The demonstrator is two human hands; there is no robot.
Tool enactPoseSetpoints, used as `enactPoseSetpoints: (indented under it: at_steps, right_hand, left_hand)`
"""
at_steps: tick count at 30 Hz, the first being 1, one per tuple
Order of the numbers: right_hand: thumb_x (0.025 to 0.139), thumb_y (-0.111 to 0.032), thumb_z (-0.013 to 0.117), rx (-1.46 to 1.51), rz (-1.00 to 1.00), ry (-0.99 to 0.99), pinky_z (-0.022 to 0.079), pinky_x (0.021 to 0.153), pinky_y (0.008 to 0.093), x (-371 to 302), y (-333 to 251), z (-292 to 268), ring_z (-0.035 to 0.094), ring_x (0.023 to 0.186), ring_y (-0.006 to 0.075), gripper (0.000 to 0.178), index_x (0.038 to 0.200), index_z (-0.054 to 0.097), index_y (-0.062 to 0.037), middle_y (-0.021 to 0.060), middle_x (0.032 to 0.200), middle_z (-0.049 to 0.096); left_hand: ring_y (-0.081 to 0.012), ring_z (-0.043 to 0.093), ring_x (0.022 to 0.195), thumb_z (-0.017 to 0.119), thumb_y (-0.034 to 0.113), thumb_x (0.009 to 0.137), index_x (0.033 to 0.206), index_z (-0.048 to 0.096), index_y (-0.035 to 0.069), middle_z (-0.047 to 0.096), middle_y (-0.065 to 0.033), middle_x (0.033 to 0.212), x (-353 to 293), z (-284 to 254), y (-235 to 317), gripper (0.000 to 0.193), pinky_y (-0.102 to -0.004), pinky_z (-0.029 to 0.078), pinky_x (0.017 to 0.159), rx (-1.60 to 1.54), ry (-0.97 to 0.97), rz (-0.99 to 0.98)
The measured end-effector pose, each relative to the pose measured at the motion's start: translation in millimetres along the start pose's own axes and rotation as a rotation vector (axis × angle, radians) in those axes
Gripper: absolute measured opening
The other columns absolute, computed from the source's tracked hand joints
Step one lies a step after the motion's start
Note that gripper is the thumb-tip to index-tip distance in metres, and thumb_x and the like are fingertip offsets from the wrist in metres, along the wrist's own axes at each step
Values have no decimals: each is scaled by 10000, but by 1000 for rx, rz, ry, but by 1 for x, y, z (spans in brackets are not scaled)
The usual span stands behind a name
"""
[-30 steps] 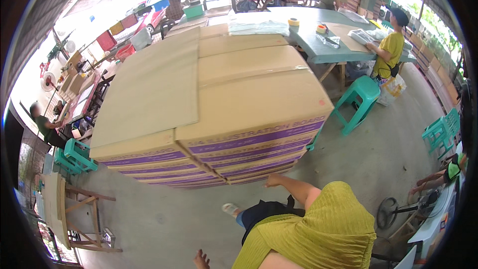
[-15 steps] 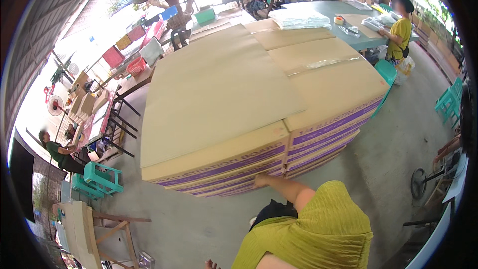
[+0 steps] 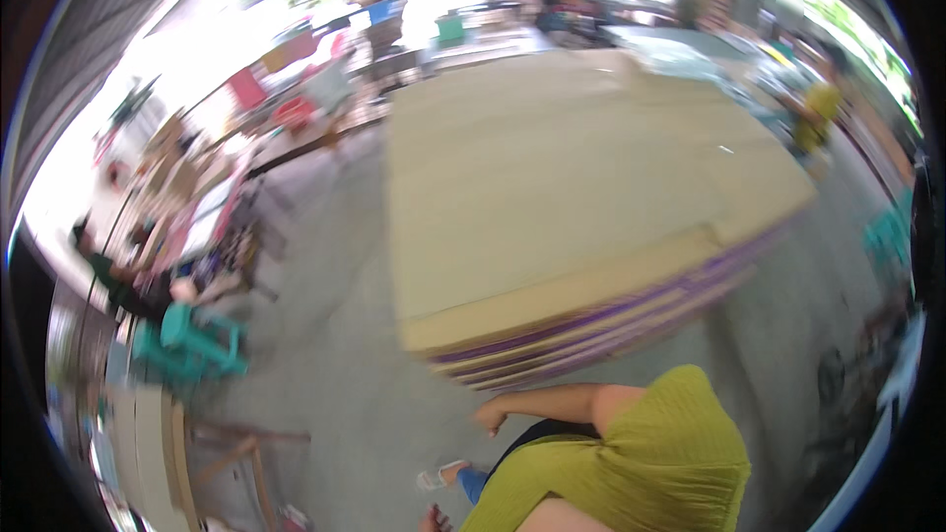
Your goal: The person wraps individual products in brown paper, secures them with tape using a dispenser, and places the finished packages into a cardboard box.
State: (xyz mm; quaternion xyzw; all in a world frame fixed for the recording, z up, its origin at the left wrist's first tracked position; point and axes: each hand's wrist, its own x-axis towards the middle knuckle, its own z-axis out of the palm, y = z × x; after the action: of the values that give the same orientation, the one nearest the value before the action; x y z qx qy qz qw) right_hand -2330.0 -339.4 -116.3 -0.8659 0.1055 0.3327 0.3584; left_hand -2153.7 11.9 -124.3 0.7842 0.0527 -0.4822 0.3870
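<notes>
Two bare hands show near the lower edge, and neither appears to hold anything. The right hand [image 3: 490, 416] hangs on the near side of a broad stack of tan cardboard boxes banded in purple [image 3: 591, 310], apart from it and seen against the grey concrete floor [image 3: 335, 335]. Its fingers look loosely curled downward, but blur hides whether they press together. The left hand [image 3: 435, 520] is partly cut off at the bottom edge; whether its fingers are spread or closed I cannot tell.

The boxes stand right of centre, a large flat tan sheet [image 3: 532, 177] lying over their top and a pile of clear plastic packs [image 3: 680, 57] at the far right end. Half a second ago the stack sat further left in view, and the right hand overlapped its near face; now that hand shows clear of the cardboard. A white shoe [image 3: 441, 476] has come into sight on the floor, pointing left. Taken together with the blur, this suggests walking or turning alongside the stack, with no box being handled at this moment.

To the left stand teal plastic stools [image 3: 202, 335] and, nearer, a wooden trestle bearing tan board [image 3: 143, 453]. Far right, a co-worker in a yellow shirt [image 3: 818, 113] is beside the plastic packaging.
</notes>
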Motion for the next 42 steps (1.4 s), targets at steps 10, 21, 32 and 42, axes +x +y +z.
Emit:
enactPoseSetpoints:
  at_steps: [10,21,32,42]
  right_hand:
    - [901,-419,633,-121,-201,-71,510,834,426,191,-166,-180,661,951,336,335,966,745,-110,147,945,720]
    - [899,-382,636,-318,-139,-148,497,905,417,442,-249,-400,645,1009,339,347,1181,705,-193,127,1115,698]
    - [921,-390,595,-624,-195,94,509,891,426,626,-384,-762,625,1059,306,283,1123,732,-246,106,1127,671]
    - [911,-354,615,-892,-504,43,483,937,434,848,-541,-1010,584,1137,280,294,1170,700,-245,80,1227,613]
  left_hand:
    - [-292,546,1220,627,357,924,1395,531,155,557,-150,1362,15,-181,354,522,-410,444,1018,253,-146,995]
    - [-325,592,1099,644,284,877,1144,695,119,622,-145,1199,-32,-322,616,318,-440,502,863,-1,-991,1935]
    - [-321,606,969,690,250,828,992,718,120,622,-144,1093,159,-457,875,211,-440,492,762,114,-973,2125]
    - [-327,581,1038,698,241,813,1026,712,110,611,-151,1127,343,-640,1067,250,-441,487,817,0,-818,2031]
